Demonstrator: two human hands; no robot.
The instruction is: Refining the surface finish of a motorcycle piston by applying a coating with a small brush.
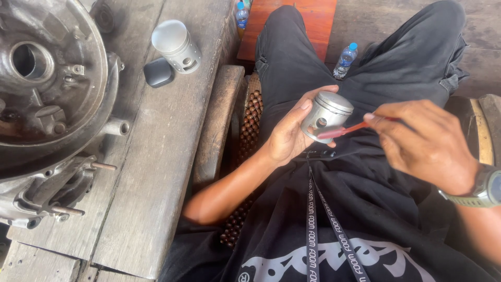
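Note:
My left hand (287,133) holds a silver metal piston (326,116) over my lap, its pin hole facing me. My right hand (422,143) grips a thin red-handled tool (347,129) whose tip rests against the piston's side near the pin hole. A watch sits on my right wrist. A second silver piston (176,46) lies on the wooden workbench (156,156) at the upper left, beside a small dark case (158,72).
A large grey engine casing (49,104) with protruding studs fills the left of the bench. Two plastic water bottles (345,60) stand on the floor beyond my knees, near a red wooden board (313,21). A beaded seat cover shows under my left arm.

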